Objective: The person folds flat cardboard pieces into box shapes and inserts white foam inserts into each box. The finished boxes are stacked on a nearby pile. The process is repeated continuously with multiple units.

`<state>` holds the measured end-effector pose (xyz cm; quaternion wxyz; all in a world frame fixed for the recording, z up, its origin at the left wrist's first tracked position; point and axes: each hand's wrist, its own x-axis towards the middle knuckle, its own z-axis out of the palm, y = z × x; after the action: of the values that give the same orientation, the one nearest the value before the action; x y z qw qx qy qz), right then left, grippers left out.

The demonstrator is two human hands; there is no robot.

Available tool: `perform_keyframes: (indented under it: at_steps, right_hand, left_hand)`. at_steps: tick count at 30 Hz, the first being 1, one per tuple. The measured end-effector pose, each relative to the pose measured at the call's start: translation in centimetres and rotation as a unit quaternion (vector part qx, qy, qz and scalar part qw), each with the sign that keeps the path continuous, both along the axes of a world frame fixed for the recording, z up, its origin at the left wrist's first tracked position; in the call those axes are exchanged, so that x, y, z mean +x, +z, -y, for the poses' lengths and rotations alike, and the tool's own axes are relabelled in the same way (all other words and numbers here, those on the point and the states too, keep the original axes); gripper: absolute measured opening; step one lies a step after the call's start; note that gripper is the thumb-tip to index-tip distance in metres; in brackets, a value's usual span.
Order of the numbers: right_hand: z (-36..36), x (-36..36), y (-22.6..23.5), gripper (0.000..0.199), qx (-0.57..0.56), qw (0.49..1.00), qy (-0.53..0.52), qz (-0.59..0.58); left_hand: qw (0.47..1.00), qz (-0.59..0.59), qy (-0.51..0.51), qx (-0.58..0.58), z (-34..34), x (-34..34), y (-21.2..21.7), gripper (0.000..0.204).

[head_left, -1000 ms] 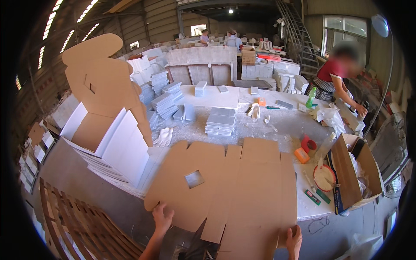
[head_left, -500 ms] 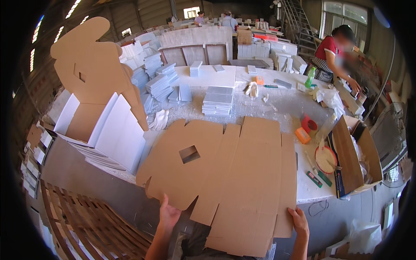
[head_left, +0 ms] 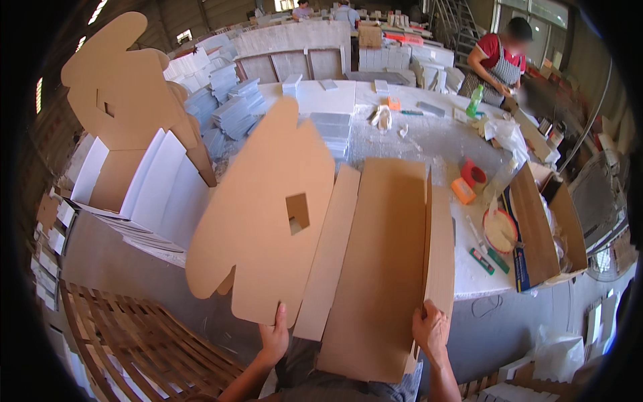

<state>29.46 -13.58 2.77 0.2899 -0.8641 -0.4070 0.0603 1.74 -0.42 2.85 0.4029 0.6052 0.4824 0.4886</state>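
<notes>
Before me is a brown die-cut cardboard box blank (head_left: 382,254), its two side panels folded up along the creases. The left flap, with a square cut-out, tilts up highest. My left hand (head_left: 274,335) grips that flap's near edge, thumb on top. On the right side, my right hand (head_left: 431,328) is closed around the narrow raised panel (head_left: 439,248). To the left, a white box (head_left: 144,187) with a brown inside stands open on the table. Its tall brown lid flap (head_left: 124,87) points up.
Stacks of grey tiles (head_left: 234,117) stand across the table behind the cardboard. At right are an orange box (head_left: 462,191), a red-rimmed bowl (head_left: 500,231), green-handled tools (head_left: 482,261) and an open carton (head_left: 556,234). Wooden slats (head_left: 134,335) lie lower left. A co-worker (head_left: 499,60) stands far right.
Both hands have moved inward, and the cardboard's side panels have risen from nearly flat to folded up. The co-worker at the right has straightened and drawn the arms in.
</notes>
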Motion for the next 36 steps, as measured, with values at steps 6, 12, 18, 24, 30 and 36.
perform_keyframes:
  at_steps: [6, 12, 18, 24, 30, 36]
  right_hand:
    - [-1.0, -1.5, 0.6, 0.011, 0.052, 0.992, 0.048, -0.103]
    - [1.1, -2.2, -1.5, 0.042, 0.100, 0.962, 0.108, -0.228]
    - [3.8, 0.8, -0.8, 0.050, 0.065, 0.965, 0.237, -0.092]
    - [4.7, 2.3, -1.2, 0.040, 0.051, 0.963, 0.265, -0.024]
    - [2.2, 1.8, -1.7, 0.017, 0.120, 0.943, 0.302, 0.068]
    - [1.5, -0.9, -5.0, 0.024, 0.200, 0.955, 0.202, 0.079]
  left_hand:
    - [0.987, -0.110, -0.055, 0.102, 0.4, 0.9, 0.3, 0.017]
    - [0.957, -0.159, -0.113, 0.216, 0.7, 3.6, 3.1, 0.021]
    - [0.966, -0.188, -0.120, 0.132, -0.4, 1.0, 1.2, 0.028]
    - [0.955, -0.215, -0.159, 0.129, -1.3, 0.0, 0.6, 0.030]
    - [0.955, -0.213, -0.208, 0.012, -0.5, 0.1, 0.9, 0.027]
    - [0.925, 0.077, -0.279, -0.245, -0.1, 2.0, -0.4, 0.050]
